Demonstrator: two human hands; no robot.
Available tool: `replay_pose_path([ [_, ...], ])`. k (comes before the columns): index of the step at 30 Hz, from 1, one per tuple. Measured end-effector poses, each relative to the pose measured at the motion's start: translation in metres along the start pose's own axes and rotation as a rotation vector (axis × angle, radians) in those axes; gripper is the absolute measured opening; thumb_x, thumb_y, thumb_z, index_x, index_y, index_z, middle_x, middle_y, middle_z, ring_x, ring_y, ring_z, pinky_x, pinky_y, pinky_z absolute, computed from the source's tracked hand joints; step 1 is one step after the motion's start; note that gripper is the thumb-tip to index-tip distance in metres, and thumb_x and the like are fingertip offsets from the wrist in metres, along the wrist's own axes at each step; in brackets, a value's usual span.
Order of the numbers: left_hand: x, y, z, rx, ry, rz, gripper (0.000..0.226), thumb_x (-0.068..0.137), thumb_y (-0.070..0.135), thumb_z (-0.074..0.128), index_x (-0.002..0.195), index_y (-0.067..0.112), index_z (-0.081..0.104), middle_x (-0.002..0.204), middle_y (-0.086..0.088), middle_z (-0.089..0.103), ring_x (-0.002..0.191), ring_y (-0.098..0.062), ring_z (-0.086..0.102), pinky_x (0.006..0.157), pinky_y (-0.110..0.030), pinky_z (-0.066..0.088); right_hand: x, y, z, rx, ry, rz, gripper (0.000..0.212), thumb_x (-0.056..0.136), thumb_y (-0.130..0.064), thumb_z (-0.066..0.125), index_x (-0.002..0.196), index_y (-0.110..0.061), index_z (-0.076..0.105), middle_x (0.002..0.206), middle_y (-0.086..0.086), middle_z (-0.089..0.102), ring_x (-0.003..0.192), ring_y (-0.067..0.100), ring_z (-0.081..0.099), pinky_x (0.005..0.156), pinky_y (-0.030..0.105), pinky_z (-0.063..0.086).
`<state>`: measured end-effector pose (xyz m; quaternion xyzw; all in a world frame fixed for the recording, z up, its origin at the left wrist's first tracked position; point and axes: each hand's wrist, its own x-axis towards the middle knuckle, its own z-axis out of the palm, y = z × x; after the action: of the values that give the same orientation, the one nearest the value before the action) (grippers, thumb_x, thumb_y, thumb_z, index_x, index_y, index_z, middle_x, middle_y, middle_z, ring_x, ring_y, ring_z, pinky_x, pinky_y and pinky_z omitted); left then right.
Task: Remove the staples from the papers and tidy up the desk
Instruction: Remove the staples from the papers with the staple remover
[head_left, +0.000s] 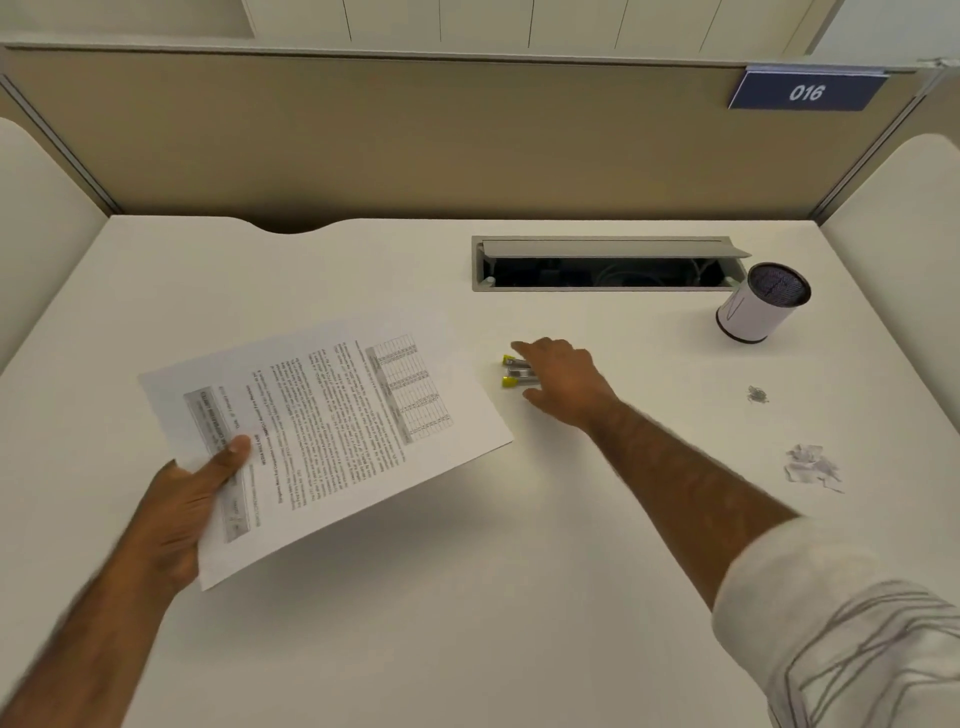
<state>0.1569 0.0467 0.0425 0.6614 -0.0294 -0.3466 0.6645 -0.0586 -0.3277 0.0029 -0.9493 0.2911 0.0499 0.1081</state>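
Note:
My left hand (195, 506) grips the near left corner of a printed paper stack (332, 431) and holds it tilted above the white desk (467, 597). A staple remover (515, 371) with yellow grips lies on the desk just right of the papers. My right hand (563, 376) rests over it, fingers spread around its metal body, covering its right end. Whether the fingers have closed on it I cannot tell. A small pile of loose staples (757, 395) lies to the right, and torn paper scraps (811, 467) lie nearer, by the desk's right side.
A white cylindrical cup (756, 309) with a dark mesh inside stands at the back right. An open cable tray (605, 265) is cut into the desk behind my right hand. Beige partition walls (415, 140) enclose the desk on three sides.

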Motion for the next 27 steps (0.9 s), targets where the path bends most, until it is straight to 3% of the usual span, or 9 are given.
replay_pose_path([
  [3, 0.0, 0.0, 0.008, -0.016, -0.015, 0.005, 0.034, 0.085, 0.028, 0.069, 0.119, 0.026, 0.072, 0.118, -0.002, 0.077, 0.104, -0.022, 0.076, 0.079, -0.043, 0.064, 0.01, -0.006, 0.007, -0.06, -0.046, 0.015, 0.05, 0.093, -0.031, 0.058, 0.14, -0.019, 0.047, 0.13, 0.008, 0.052, 0.12, 0.031, 0.048, 0.096, 0.043, 0.041],
  [7, -0.001, 0.002, 0.036, -0.074, -0.053, 0.015, 0.033, 0.086, 0.024, 0.068, 0.119, 0.023, 0.072, 0.117, -0.004, 0.077, 0.104, -0.023, 0.076, 0.081, -0.042, 0.064, -0.007, -0.012, 0.011, 0.109, 0.065, 0.048, 0.008, 0.091, -0.018, 0.057, 0.096, -0.013, 0.061, 0.101, 0.012, 0.055, 0.104, 0.034, 0.054, 0.076, 0.035, 0.041],
  [9, -0.003, 0.005, 0.055, -0.1, -0.066, 0.023, 0.034, 0.09, 0.021, 0.067, 0.124, 0.02, 0.069, 0.118, -0.006, 0.077, 0.106, -0.025, 0.075, 0.083, -0.041, 0.063, -0.023, -0.006, 0.014, 0.389, 0.093, 0.116, 0.014, 0.084, -0.009, 0.063, 0.097, -0.005, 0.066, 0.102, 0.017, 0.063, 0.101, 0.037, 0.06, 0.078, 0.038, 0.047],
  [12, -0.006, 0.012, 0.084, -0.125, -0.093, 0.037, 0.036, 0.092, 0.02, 0.068, 0.128, 0.016, 0.067, 0.118, -0.008, 0.077, 0.107, -0.028, 0.074, 0.085, -0.043, 0.063, -0.065, -0.011, 0.007, 1.145, 0.092, 0.361, 0.03, 0.075, -0.016, 0.07, 0.104, -0.008, 0.068, 0.097, 0.012, 0.072, 0.087, 0.031, 0.069, 0.076, 0.045, 0.055],
  [16, -0.01, 0.027, 0.124, -0.117, -0.091, 0.071, 0.031, 0.097, 0.016, 0.067, 0.128, 0.014, 0.067, 0.113, -0.006, 0.079, 0.1, -0.026, 0.077, 0.077, -0.039, 0.065, -0.138, -0.044, 0.008, 1.634, -0.053, 0.492, 0.02, 0.097, -0.007, 0.055, 0.116, -0.003, 0.055, 0.099, 0.021, 0.068, 0.075, 0.03, 0.068, 0.061, 0.034, 0.051],
  [20, -0.016, 0.037, 0.162, -0.08, -0.115, 0.107, 0.022, 0.096, 0.021, 0.069, 0.118, 0.023, 0.069, 0.105, 0.0, 0.081, 0.093, -0.025, 0.078, 0.073, -0.04, 0.065, -0.186, -0.089, -0.001, 1.874, -0.255, 0.382, 0.031, 0.094, -0.026, 0.058, 0.116, -0.006, 0.056, 0.097, 0.026, 0.064, 0.071, 0.028, 0.06, 0.06, 0.032, 0.043],
  [23, -0.025, 0.039, 0.186, -0.063, -0.155, 0.123, 0.018, 0.097, 0.021, 0.068, 0.114, 0.027, 0.068, 0.099, 0.004, 0.081, 0.089, -0.021, 0.079, 0.07, -0.038, 0.065, -0.2, -0.119, -0.019, 1.896, -0.266, 0.31, 0.047, 0.095, -0.038, 0.055, 0.122, 0.001, 0.057, 0.097, 0.025, 0.065, 0.073, 0.027, 0.059, 0.062, 0.031, 0.044],
  [27, -0.037, 0.038, 0.205, -0.07, -0.192, 0.148, 0.016, 0.097, 0.017, 0.067, 0.111, 0.026, 0.069, 0.095, 0.007, 0.081, 0.088, -0.018, 0.079, 0.07, -0.033, 0.064, -0.201, -0.139, -0.043, 1.906, -0.272, 0.264, 0.05, 0.099, -0.038, 0.05, 0.125, 0.005, 0.055, 0.099, 0.024, 0.067, 0.075, 0.025, 0.061, 0.062, 0.03, 0.044],
])
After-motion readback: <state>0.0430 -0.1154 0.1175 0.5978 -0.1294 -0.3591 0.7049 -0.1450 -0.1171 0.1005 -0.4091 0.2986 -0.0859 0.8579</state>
